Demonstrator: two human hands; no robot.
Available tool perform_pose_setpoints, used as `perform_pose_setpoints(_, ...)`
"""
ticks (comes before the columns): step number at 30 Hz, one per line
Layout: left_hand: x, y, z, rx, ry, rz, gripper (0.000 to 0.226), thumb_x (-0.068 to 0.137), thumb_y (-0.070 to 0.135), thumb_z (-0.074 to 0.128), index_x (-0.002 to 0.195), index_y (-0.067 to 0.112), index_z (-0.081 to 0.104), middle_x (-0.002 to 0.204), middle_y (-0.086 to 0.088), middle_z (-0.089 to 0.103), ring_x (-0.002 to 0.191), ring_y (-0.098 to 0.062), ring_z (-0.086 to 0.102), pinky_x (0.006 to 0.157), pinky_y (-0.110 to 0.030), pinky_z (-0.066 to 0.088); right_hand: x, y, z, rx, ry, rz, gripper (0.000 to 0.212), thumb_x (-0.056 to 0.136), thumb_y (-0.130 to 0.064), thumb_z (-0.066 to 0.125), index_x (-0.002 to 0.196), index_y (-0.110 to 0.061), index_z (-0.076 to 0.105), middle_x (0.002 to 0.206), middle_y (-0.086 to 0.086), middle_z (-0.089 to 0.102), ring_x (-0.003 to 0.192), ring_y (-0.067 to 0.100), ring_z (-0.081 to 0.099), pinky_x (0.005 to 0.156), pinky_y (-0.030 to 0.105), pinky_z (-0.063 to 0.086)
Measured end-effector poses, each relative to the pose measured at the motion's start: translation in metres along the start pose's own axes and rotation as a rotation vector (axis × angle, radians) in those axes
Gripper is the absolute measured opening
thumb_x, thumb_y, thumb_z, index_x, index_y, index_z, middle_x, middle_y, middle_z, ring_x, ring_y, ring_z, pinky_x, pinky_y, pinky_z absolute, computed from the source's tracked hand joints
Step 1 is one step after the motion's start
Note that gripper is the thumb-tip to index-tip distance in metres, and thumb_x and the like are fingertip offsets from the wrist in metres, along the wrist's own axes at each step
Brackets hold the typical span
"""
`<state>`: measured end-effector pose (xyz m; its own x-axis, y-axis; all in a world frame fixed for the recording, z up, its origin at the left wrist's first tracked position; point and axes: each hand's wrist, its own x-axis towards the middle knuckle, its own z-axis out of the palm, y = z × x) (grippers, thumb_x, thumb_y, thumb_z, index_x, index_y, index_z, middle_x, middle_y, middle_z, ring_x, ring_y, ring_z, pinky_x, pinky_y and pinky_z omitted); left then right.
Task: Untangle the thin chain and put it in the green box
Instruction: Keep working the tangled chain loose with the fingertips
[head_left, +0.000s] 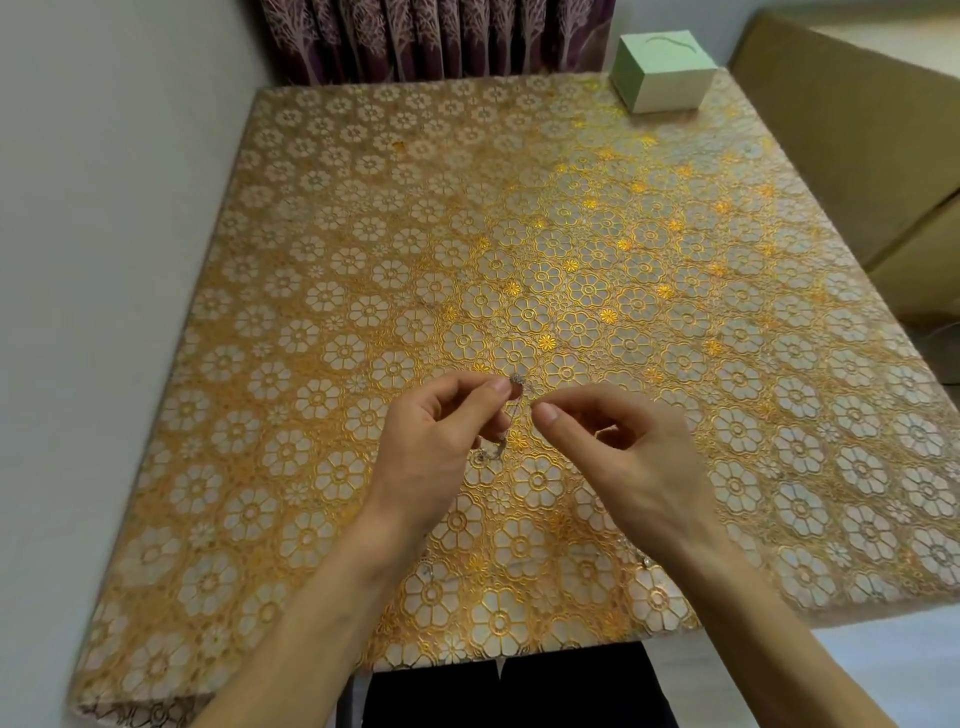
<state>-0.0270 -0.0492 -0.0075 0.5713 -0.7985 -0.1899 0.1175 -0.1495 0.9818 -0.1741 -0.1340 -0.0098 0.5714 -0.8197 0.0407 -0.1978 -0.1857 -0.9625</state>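
– Thin chain (511, 415), where is it?
– Up off the counter (363, 249), strung between two grips. The left hand (436, 447) has thumb and forefinger closed on its upper end. A small silvery knot or clasp shows there just past the fingertips; I cannot tell which it is.
– And the right hand (623, 457)?
– Its grip is closed too, thumb against forefinger, pinching a strand just to the right of the left grip and slightly lower. The two grips are near each other but not touching.
– What about the rest of the chain?
– It hangs in a loose loop below the left grip, down beside the left palm, with a few small bright bits at the bottom. It is too fine to tell how it is tangled.
– Where is the green box (662, 73)?
– Well away from both grips, at the far right corner of the counter, beyond the right grip. It is pale green and closed, with a thin curved mark on top.
– Anything else?
– A gold flower-patterned cloth (311, 364) covers the counter under the grips, and a purple curtain (431, 36) hangs behind the far edge.
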Motion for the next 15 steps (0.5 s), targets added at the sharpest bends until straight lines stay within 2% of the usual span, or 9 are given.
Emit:
perform_pose_setpoints(3,-0.002,-0.001,0.003,-0.004,-0.002,-0.005,0.013,0.094,0.023,0.066,0.092,0.018,0.078,0.070,0.004,0.067,0.071,-0.010,0.064,0.068,-0.022,0.052,0.000,0.001,0.006,0.014,-0.004,0.025,0.009,0.087,-0.034,0.075,0.094,-0.030,0.079,0.082,-0.008,0.074,0.076,0.018,0.066,0.067,0.033,0.053)
perform_pose_setpoints(7,-0.005,-0.002,0.008,-0.073,0.003,-0.067,0.014,0.092,0.022,0.068,0.085,0.024,0.081,0.068,0.001,0.067,0.067,-0.013,0.062,0.074,-0.037,0.052,0.003,0.007,0.012,0.045,0.001,0.084,0.009,0.089,-0.029,0.075,0.095,-0.024,0.079,0.080,-0.004,0.074,0.075,0.019,0.065,0.070,0.032,0.053)
perform_pose_setpoints(8,-0.006,-0.002,0.008,-0.078,0.004,-0.074,0.014,0.091,0.022,0.069,0.085,0.024,0.081,0.069,0.000,0.067,0.066,-0.014,0.062,0.074,-0.037,0.052,0.004,0.008,0.013,0.041,-0.004,0.093,0.008,0.090,-0.028,0.075,0.094,-0.023,0.079,0.078,-0.004,0.074,0.073,0.017,0.064,0.070,0.031,0.053)
perform_pose_setpoints(10,-0.006,-0.004,0.009,-0.074,0.020,-0.071,0.013,0.092,0.020,0.068,0.087,0.021,0.080,0.069,-0.001,0.068,0.066,-0.014,0.063,0.070,-0.031,0.053,0.004,0.009,0.013,0.007,-0.026,0.100,0.007,0.091,-0.028,0.073,0.093,-0.024,0.078,0.078,-0.006,0.073,0.072,0.010,0.063,0.070,0.028,0.053)
perform_pose_setpoints(12,-0.006,-0.006,0.010,-0.065,0.054,-0.077,0.011,0.093,0.019,0.067,0.090,0.017,0.078,0.069,-0.001,0.068,0.064,-0.014,0.064,0.061,-0.021,0.052,0.003,0.009,0.014,-0.046,-0.047,0.089,0.007,0.092,-0.030,0.071,0.091,-0.025,0.076,0.078,-0.006,0.073,0.072,0.011,0.065,0.068,0.027,0.053)
perform_pose_setpoints(15,-0.007,-0.009,0.012,-0.070,0.097,-0.109,0.011,0.094,0.021,0.067,0.091,0.015,0.076,0.070,0.001,0.068,0.063,-0.014,0.064,0.056,-0.016,0.048,0.001,0.008,0.014,-0.069,-0.046,0.090,0.008,0.093,-0.029,0.070,0.087,-0.026,0.073,0.077,-0.008,0.071,0.071,0.012,0.063,0.065,0.022,0.049)
